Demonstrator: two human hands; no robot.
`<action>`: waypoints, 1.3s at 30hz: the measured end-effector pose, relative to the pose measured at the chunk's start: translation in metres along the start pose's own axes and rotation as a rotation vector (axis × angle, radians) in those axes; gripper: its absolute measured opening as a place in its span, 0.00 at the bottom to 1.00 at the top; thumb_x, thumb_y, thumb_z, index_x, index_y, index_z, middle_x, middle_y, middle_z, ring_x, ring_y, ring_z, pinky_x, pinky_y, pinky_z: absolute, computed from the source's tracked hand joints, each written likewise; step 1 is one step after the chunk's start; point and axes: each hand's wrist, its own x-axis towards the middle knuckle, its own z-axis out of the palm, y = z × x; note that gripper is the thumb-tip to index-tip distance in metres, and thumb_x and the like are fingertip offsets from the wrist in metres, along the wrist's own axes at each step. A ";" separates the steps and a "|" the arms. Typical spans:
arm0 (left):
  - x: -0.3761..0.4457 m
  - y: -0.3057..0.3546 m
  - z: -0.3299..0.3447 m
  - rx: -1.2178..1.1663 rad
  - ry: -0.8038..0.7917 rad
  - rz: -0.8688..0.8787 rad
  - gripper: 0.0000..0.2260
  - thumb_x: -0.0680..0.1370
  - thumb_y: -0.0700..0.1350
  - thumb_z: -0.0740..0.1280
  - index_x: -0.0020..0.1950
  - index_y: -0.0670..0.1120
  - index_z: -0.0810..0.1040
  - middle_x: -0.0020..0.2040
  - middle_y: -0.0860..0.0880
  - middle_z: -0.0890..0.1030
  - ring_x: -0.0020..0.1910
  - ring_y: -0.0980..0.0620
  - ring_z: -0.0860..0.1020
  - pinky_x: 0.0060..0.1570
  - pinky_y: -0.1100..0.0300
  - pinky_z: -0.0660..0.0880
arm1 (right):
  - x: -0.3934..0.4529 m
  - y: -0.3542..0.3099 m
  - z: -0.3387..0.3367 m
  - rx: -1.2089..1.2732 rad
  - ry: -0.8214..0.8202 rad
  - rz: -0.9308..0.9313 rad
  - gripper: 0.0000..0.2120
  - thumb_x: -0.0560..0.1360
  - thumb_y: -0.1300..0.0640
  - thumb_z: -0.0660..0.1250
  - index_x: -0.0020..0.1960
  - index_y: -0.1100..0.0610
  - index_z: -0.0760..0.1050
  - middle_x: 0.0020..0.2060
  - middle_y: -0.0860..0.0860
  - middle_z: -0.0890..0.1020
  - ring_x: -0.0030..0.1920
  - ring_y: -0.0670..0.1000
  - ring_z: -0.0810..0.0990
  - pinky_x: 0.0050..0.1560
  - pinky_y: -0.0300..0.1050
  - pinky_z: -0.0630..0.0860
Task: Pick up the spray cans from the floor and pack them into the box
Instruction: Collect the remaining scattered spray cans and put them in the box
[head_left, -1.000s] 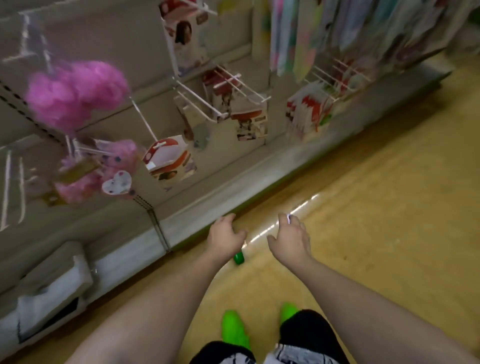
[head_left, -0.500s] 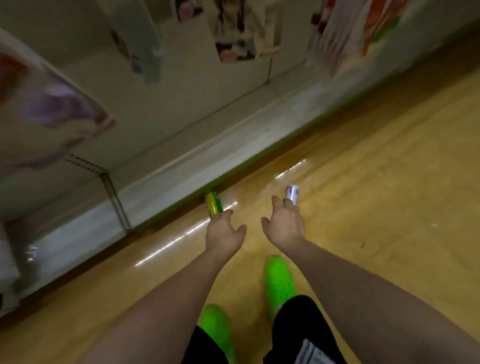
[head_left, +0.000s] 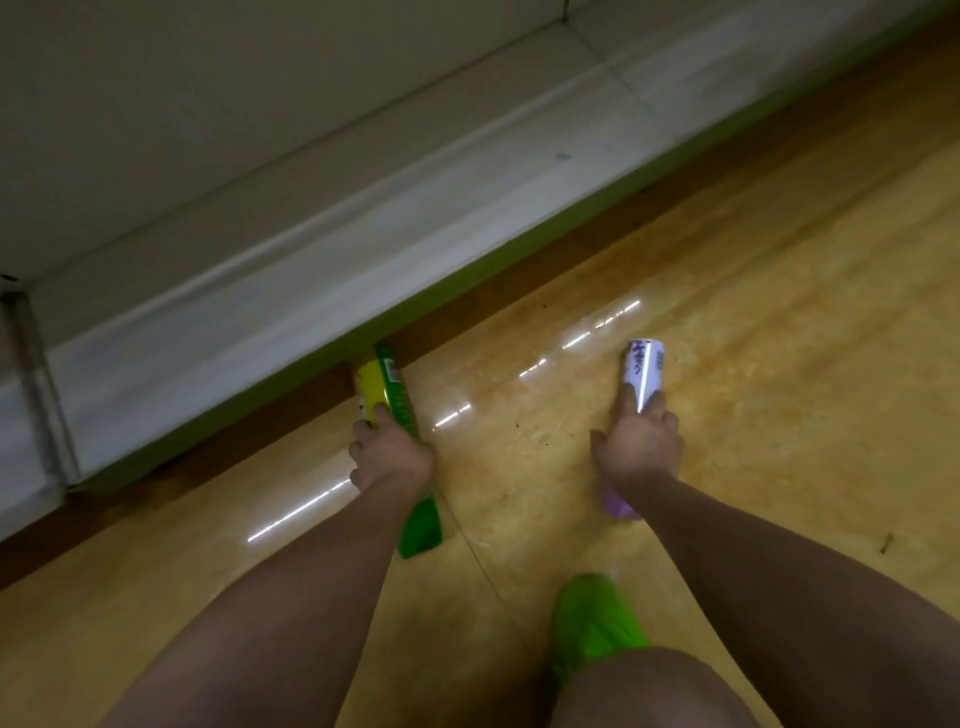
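Two spray cans lie on the yellow floor. The green and yellow spray can (head_left: 390, 389) has a green cap near my wrist and its far end by the shelf base. My left hand (head_left: 390, 457) grips its middle. The white and purple spray can (head_left: 644, 371) lies to the right, its lilac cap showing under my wrist. My right hand (head_left: 641, 449) grips it with fingers curled over the body. No box is in view.
A white shelf base (head_left: 322, 291) with a green kick strip runs diagonally across the left and top. My green shoe (head_left: 592, 623) stands on the floor below my right arm. Bare yellow floor (head_left: 779, 291) stretches to the right.
I have bent lower, so the hanging goods left the view. Both hands went down from hovering above the cans to closing around them.
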 end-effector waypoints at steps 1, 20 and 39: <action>0.006 -0.003 0.006 -0.038 0.013 -0.013 0.36 0.73 0.47 0.71 0.75 0.49 0.54 0.66 0.40 0.65 0.61 0.36 0.71 0.56 0.41 0.76 | 0.005 0.003 0.007 0.025 -0.004 0.031 0.36 0.75 0.45 0.67 0.78 0.52 0.55 0.73 0.61 0.60 0.65 0.64 0.68 0.62 0.56 0.71; -0.106 -0.002 -0.100 -0.148 -0.117 0.016 0.42 0.73 0.54 0.71 0.79 0.52 0.50 0.57 0.42 0.80 0.47 0.42 0.80 0.45 0.52 0.79 | -0.100 -0.014 -0.074 0.526 -0.044 -0.038 0.31 0.66 0.57 0.74 0.68 0.57 0.71 0.53 0.58 0.80 0.53 0.61 0.80 0.49 0.46 0.73; -0.471 0.054 -0.466 -0.495 -0.176 0.166 0.28 0.65 0.51 0.76 0.62 0.52 0.71 0.50 0.47 0.81 0.42 0.48 0.81 0.45 0.54 0.80 | -0.446 -0.034 -0.464 0.831 -0.029 -0.120 0.17 0.64 0.56 0.75 0.52 0.52 0.78 0.41 0.52 0.83 0.43 0.56 0.82 0.45 0.47 0.79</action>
